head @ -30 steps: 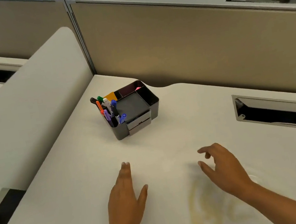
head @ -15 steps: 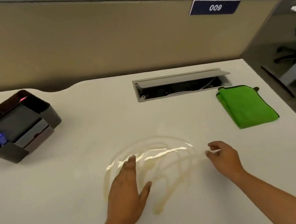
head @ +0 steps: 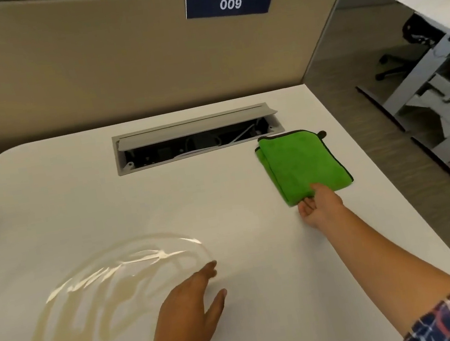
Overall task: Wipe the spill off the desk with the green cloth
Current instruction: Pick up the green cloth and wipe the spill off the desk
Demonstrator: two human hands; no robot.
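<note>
A folded green cloth (head: 303, 163) with dark trim lies flat at the desk's far right, just in front of the cable hatch. My right hand (head: 321, 204) reaches its near edge. The fingertips are hidden at that edge, so a grip cannot be made out. A yellowish looping spill (head: 100, 300) spreads over the near left of the white desk (head: 222, 200). My left hand (head: 191, 314) is flat with fingers apart at the spill's right edge and holds nothing.
An open cable hatch (head: 198, 137) is sunk into the desk behind the cloth. A beige partition (head: 114, 64) with a "009" plate closes the back. The desk's right edge (head: 388, 178) drops to the floor, where another desk's frame and a chair base stand.
The view has swung right, and the pen organiser has left the frame. My right hand moved from beside the spill out to the cloth's near edge. My left hand stays by the spill.
</note>
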